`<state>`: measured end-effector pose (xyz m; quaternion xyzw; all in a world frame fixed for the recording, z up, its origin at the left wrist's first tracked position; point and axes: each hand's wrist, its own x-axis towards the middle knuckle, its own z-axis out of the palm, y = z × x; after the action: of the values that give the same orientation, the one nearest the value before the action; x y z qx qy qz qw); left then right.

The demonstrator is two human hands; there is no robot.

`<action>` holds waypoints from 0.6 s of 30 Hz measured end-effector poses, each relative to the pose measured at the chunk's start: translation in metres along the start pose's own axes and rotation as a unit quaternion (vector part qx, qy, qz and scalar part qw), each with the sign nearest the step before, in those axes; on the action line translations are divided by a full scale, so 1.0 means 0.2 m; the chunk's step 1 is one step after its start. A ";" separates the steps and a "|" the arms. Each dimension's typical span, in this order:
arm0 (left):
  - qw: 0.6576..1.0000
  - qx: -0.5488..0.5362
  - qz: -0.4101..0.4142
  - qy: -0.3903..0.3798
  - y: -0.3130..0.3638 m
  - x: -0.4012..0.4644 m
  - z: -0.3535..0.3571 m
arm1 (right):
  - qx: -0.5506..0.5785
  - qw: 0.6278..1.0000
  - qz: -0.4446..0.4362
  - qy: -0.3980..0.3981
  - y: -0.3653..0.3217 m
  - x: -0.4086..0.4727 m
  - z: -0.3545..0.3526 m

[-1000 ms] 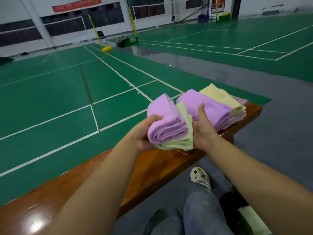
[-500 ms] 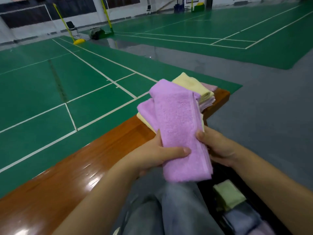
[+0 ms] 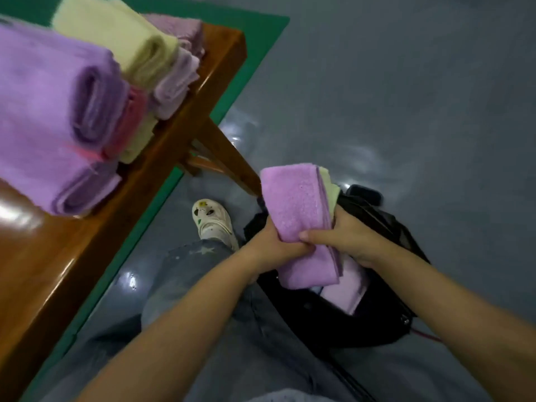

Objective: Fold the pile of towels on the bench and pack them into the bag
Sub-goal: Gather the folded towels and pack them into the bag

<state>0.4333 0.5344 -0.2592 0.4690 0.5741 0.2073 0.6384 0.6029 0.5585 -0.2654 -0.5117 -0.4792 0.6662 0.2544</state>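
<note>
I am lowering a folded bundle toward the bag, and the way to do it well is to keep both grips tight so the folds stay stacked, bring the bundle down flat over the mouth, and let go only once its lower end rests on what is already packed. My left hand is curled round the near edge of the bundle, the fingers wrapped under it; my right hand pinches it from the other side, the thumb laid across the purple face and the fingers behind. The bundle is a purple towel outermost with a pale green one tucked against its far side, and it stands up out of both hands, its top well above my knuckles and its lower end hanging just below them. The bag lies directly under my hands, mouth open, with a pale lilac towel already inside, just below my right wrist. The frame is smeared, so I cannot say for sure whether the bundle already touches that towel. Up and to the left of my left hand, well apart, the remaining folded towels sit on the bench, waiting their turn.
</note>
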 end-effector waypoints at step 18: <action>0.675 0.655 -0.080 -0.331 -0.85 0.60 0.18 | 0.046 0.967 0.176 0.176 1.02 0.06 -0.25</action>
<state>0.4505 0.5378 -0.4703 0.7571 0.3491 -0.4425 0.3304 0.6752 0.5038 -0.4559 -0.6850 -0.2980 0.6212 0.2366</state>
